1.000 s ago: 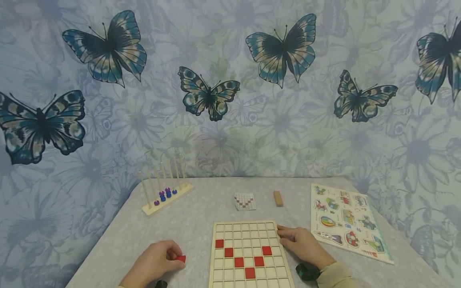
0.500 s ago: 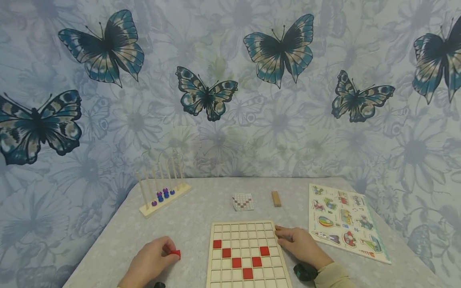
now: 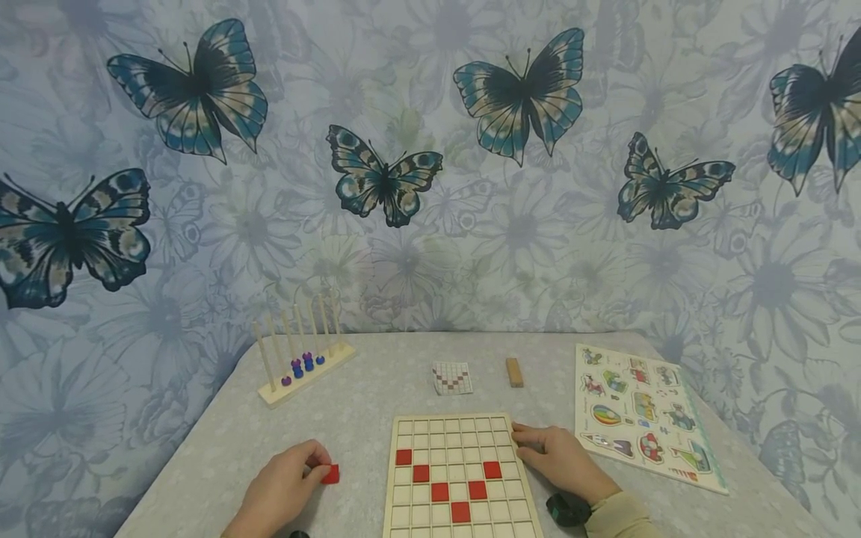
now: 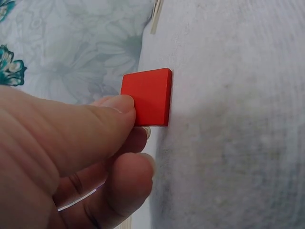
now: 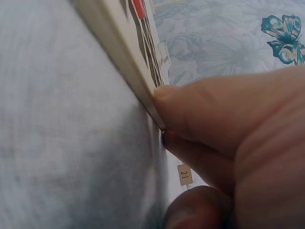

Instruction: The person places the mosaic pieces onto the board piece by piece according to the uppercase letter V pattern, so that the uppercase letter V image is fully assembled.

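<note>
My left hand (image 3: 282, 486) pinches a small square red tile (image 4: 150, 98) between thumb and fingertips, close over the cloth to the left of the grid board (image 3: 389, 478). In the left wrist view the tile stands on edge, its broad face showing and one corner covered by the thumb. The wooden grid board has pale square cells, and several red tiles form a V on it. My right hand (image 3: 561, 459) rests at the board's upper right edge. Its thumb (image 5: 190, 102) touches the rim, with a finger right by the corner.
Behind the board lie a small pattern card (image 3: 453, 379) and a wooden block (image 3: 514, 372). A peg abacus (image 3: 306, 377) with blue and purple beads stands at the back left. A picture puzzle board (image 3: 646, 418) lies on the right. The patterned wall rises behind the table.
My left hand has shifted slightly left and up with the red tile, which is now turned so its broad face shows. The right hand stays at the board's edge. The head view has shifted slightly.
</note>
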`<state>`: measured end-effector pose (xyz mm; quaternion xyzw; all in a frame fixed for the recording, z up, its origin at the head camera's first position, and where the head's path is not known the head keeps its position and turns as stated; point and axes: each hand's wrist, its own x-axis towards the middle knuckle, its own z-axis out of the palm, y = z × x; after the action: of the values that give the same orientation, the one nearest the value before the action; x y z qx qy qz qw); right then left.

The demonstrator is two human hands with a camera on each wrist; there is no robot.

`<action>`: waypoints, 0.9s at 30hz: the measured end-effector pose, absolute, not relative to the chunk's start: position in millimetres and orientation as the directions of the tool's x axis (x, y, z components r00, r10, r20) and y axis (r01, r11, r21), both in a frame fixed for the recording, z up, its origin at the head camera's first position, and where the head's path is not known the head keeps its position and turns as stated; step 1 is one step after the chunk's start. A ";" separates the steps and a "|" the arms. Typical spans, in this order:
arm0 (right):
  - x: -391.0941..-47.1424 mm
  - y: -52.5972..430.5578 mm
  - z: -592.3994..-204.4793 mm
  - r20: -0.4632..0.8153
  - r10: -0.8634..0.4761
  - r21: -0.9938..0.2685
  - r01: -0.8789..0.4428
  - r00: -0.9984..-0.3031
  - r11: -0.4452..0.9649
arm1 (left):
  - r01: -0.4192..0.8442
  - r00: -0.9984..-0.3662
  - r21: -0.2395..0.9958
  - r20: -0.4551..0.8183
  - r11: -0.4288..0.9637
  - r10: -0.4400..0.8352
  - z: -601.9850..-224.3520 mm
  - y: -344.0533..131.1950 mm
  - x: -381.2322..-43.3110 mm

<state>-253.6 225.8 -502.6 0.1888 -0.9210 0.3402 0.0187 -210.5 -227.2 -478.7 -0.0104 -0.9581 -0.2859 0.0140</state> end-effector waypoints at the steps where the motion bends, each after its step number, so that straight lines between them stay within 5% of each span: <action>1: -253.8 225.8 -502.4 0.163 -0.335 -0.620 -0.361 -0.928 0.697 | 0.029 -0.999 0.548 0.034 0.836 0.013 -478.8 -227.2 -210.4; 27: -253.5 225.6 -501.8 0.133 -0.334 -0.641 -0.338 -0.933 0.689 | 0.024 -1.000 0.542 0.024 0.840 0.014 -480.6 -224.8 -210.0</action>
<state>-253.5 225.6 -501.8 0.1827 -0.9190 0.3495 0.0031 -210.0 -224.8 -480.6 -0.0099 -0.9592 -0.2825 0.0094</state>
